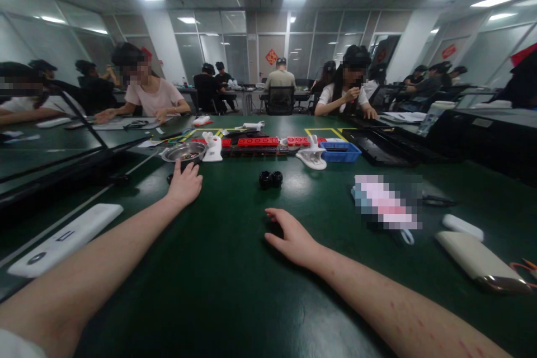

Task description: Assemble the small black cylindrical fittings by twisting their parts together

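Observation:
My left hand [184, 183] reaches forward with its fingers apart, just in front of a round metal bowl [173, 152] that has small pieces inside. A small black object [169, 178] shows partly beside that hand's wrist side; the hand hides the rest. My right hand [291, 236] is low over the green table [235, 279], thumb and fingers apart and nothing between them. Beyond it stand a pair of small black round parts [271, 179], side by side. Farther back are a white clamp-like piece [212, 146] and another white clamp-like piece [311, 153].
Red strips [258, 142] and a blue basket [340, 151] line the middle of the table. On the right lie a pixelated item [386, 202], a cream power-bank-like block [480, 260] and black trays [377, 145]. A white long device [67, 240] lies left. Other people sit opposite.

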### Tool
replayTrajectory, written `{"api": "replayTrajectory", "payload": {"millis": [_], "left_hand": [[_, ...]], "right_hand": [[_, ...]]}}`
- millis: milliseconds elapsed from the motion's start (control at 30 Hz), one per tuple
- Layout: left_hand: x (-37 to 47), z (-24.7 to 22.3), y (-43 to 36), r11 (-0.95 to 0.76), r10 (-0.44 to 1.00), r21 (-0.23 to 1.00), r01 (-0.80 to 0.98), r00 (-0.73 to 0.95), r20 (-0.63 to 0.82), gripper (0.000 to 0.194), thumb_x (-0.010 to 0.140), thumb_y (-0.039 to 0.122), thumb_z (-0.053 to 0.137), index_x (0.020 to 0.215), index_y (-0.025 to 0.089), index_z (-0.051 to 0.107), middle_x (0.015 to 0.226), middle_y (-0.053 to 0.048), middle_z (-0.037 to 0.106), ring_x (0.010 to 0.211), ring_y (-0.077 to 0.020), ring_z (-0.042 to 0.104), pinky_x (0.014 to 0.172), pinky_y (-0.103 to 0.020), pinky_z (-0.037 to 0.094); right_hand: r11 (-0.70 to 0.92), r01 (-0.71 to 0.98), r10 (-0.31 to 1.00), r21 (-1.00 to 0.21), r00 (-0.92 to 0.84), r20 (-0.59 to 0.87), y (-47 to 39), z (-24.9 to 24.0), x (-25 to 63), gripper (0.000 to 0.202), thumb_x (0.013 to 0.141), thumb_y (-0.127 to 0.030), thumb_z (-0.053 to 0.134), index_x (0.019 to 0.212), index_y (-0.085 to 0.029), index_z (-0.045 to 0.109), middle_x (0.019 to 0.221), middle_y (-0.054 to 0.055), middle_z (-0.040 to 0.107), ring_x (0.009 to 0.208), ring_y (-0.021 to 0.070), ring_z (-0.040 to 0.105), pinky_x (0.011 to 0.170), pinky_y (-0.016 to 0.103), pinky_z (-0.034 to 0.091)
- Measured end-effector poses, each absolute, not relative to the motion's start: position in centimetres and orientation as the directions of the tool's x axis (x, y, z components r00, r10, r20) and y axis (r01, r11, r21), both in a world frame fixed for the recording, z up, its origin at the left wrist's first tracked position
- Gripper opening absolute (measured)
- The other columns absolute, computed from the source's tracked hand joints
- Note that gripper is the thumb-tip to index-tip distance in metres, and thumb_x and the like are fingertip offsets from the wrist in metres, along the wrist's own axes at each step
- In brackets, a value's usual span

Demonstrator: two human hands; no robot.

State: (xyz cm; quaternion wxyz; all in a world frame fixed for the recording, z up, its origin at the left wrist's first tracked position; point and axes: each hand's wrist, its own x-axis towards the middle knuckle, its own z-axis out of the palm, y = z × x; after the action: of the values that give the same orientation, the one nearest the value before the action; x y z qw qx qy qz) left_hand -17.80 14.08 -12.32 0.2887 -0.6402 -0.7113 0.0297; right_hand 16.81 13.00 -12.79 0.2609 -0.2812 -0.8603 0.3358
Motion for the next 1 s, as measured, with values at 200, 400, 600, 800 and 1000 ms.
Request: {"api": "replayTrajectory", "payload": {"millis": [200,400,600,800,1000], "left_hand": [[-18.2,-12.2,13.2,0.164,0.936,-0.332,0.929,-0.041,0.349,0.030,0.077,0.024,0.039,0.093,0.018,0.064,0.125,-0.010,0.047,0.123,-0.0284,0.030,0.103,-0.052,-0.003],[-13.3,-10.6,13.2,0.052,0.856,-0.140,0.989,0.028,0.516,0.041,0.083,0.036,0.039,0.118,0.018,0.048,0.135,-0.010,0.034,0.127,-0.0261,0.023,0.104,-0.051,-0.002],[-6.3,-11.7,16.4,-0.042,0.914,0.292,0.955,-0.082,0.397,0.066,0.080,0.059,0.035,0.127,0.012,0.034,0.127,-0.013,0.044,0.117,-0.0246,0.041,0.096,-0.037,0.033],[-3.5,-13.2,19.5,0.110,0.919,0.431,0.895,-0.257,0.299,0.073,0.066,0.064,0.053,0.120,0.016,0.044,0.125,-0.014,0.046,0.116,-0.0324,0.039,0.096,-0.055,0.024],[-2.5,-12.7,20.1,0.071,0.935,0.420,0.905,-0.207,0.287,0.048,0.063,0.058,0.060,0.093,0.021,0.061,0.115,-0.008,0.055,0.111,-0.0314,0.043,0.097,-0.060,0.015]], "right_hand": [[0.616,0.323,0.662,-0.718,-0.707,0.250,12.9,-12.5,16.8,0.050,0.073,-0.021,0.058,0.120,-0.014,0.043,0.114,0.011,0.052,0.102,0.0218,0.051,0.091,0.040,0.041],[0.634,0.326,0.650,-0.701,-0.716,0.255,13.0,-12.7,16.8,0.050,0.074,-0.022,0.058,0.120,-0.012,0.043,0.114,0.013,0.052,0.103,0.0219,0.050,0.092,0.039,0.040],[0.638,0.313,0.655,-0.704,-0.702,0.281,13.0,-13.0,16.6,0.049,0.073,-0.019,0.058,0.119,-0.015,0.043,0.112,0.011,0.053,0.102,0.0215,0.051,0.091,0.040,0.040],[0.622,0.314,0.662,-0.717,-0.700,0.268,13.0,-12.6,16.7,0.050,0.073,-0.019,0.058,0.120,-0.015,0.043,0.112,0.011,0.053,0.101,0.0211,0.051,0.090,0.039,0.040],[0.619,0.309,0.655,-0.722,-0.710,0.258,13.1,-12.6,16.8,0.050,0.072,-0.019,0.059,0.119,-0.018,0.044,0.112,0.010,0.053,0.104,0.0224,0.050,0.092,0.042,0.039]]}}
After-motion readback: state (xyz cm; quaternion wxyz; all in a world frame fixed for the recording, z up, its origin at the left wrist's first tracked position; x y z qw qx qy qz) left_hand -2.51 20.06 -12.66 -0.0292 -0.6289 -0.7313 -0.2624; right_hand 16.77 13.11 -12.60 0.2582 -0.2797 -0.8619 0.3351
